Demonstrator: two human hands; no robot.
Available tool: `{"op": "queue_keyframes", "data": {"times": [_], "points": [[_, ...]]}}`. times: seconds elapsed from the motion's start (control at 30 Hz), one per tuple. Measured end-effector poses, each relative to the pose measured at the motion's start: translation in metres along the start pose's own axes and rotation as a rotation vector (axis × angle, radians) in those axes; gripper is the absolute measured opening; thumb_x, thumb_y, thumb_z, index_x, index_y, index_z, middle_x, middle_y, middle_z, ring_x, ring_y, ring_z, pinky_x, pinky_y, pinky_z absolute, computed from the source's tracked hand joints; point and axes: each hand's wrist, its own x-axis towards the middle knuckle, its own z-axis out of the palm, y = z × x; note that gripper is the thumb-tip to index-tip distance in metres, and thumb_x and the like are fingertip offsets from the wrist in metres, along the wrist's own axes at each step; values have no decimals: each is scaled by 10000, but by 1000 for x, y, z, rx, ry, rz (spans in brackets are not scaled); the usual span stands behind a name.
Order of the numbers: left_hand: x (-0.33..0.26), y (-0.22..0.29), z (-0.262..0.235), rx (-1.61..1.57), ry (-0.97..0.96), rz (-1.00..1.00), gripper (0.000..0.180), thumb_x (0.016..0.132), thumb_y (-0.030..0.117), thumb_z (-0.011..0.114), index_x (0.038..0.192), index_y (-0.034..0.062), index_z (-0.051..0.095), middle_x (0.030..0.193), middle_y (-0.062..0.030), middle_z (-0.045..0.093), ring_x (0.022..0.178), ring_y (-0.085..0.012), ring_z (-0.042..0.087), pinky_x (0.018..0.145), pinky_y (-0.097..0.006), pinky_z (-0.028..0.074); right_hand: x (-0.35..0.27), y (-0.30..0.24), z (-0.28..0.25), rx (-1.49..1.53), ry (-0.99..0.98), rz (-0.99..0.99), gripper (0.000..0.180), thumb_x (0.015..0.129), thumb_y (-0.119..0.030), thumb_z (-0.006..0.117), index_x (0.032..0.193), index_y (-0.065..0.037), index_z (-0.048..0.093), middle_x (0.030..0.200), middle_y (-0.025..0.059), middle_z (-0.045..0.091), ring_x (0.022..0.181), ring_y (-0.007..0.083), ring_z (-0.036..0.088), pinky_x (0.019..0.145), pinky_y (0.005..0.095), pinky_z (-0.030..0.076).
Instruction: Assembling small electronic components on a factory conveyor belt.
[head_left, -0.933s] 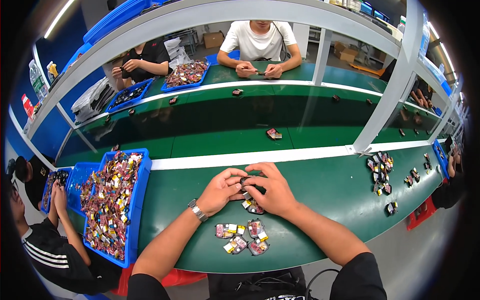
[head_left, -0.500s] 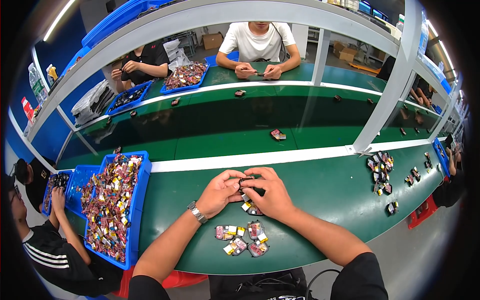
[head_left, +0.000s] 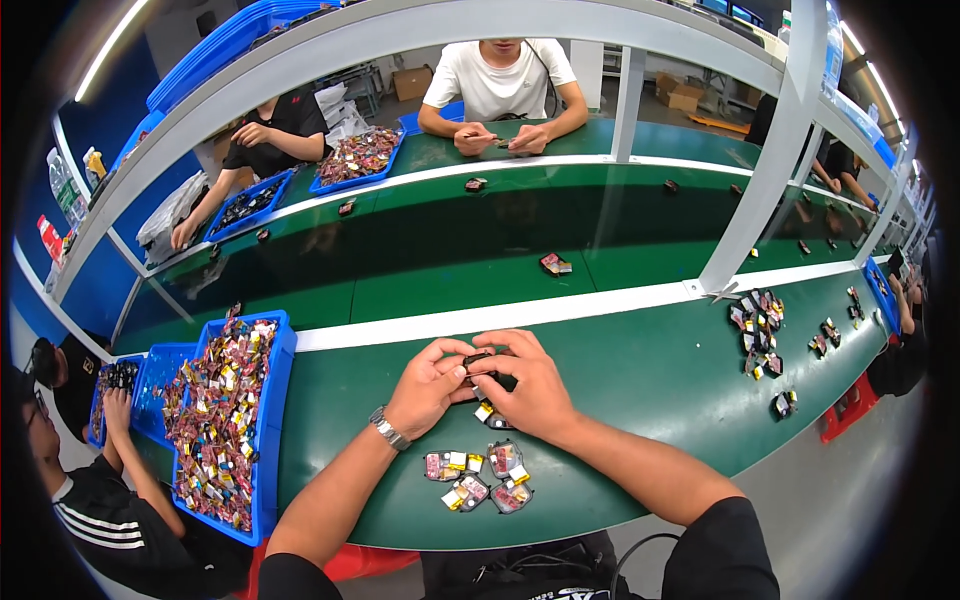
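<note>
Both hands meet over the green worktop, fingers closed around a small black plastic casing [head_left: 478, 364]. My left hand [head_left: 424, 388] grips its left side, thumb pressed inward. My right hand [head_left: 532, 388] pinches it from the right and covers much of it. Just below the fingers, partly hidden by my right hand, lies a small electronic unit [head_left: 489, 414] with a yellow-and-white part. Nearer to me, several similar units [head_left: 507, 461] with pinkish boards in dark casings form a cluster on the worktop.
A blue bin [head_left: 270, 440] heaped with small electronic parts stands at left. More dark units [head_left: 758, 330] lie at right. A white rail [head_left: 400, 333] divides my worktop from the green belt [head_left: 430, 275], which carries scattered units. A grey post [head_left: 765, 170] rises at right. Co-workers sit around.
The whole view has shifted slightly. Both hands still hold the casing, with little change in grip. Across the belt, a co-worker's arm has reached down beside a blue tray.
</note>
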Motion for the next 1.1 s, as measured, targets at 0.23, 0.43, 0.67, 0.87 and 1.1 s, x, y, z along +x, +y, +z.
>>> {"op": "queue_keyframes", "data": {"times": [0.23, 0.43, 0.67, 0.87, 1.1], "points": [[1, -2, 1, -19, -12, -4, 241, 990, 90, 543, 1214, 26, 479, 1233, -167, 610, 1123, -217, 625, 935, -367, 555, -4, 6, 2, 60, 15, 26, 142, 800, -67, 701, 938, -82, 729, 1213, 60, 620, 1133, 267, 551, 938, 379, 494], [-1, -4, -3, 12, 49, 8, 238, 978, 83, 562, 1197, 42, 478, 1285, -176, 583, 1105, -210, 631, 915, -363, 567, 0, 6, 5, 111, -32, 34, 151, 811, -76, 696, 960, -73, 724, 1251, 70, 606, 1148, 277, 544, 975, 403, 468], [0, 1, 5, -3, 84, -13, 251, 987, 77, 539, 1226, 39, 471, 1193, -144, 617, 1092, -199, 631, 931, -372, 563, 5, 0, 2, -1, 67, -17, 181, 786, -35, 713, 965, -59, 719, 1124, 93, 638, 1040, 256, 603, 861, 348, 514], [0, 3, 7, -17, 73, -24, 255, 991, 80, 531, 1234, 39, 466, 1190, -137, 619, 1124, -208, 615, 956, -394, 553, 10, 2, 1, -220, 117, -241, 134, 758, -15, 712, 881, -56, 681, 944, 58, 609, 873, 235, 601, 685, 336, 523], [-1, 4, 7, 7, 97, -46, 243, 995, 47, 493, 1235, 22, 464, 1194, -144, 617, 1109, -210, 623, 951, -385, 560, 10, -3, -1, -290, 34, -262, 171, 759, -35, 712, 923, -62, 672, 930, 67, 586, 883, 237, 599, 683, 336, 533]]}}
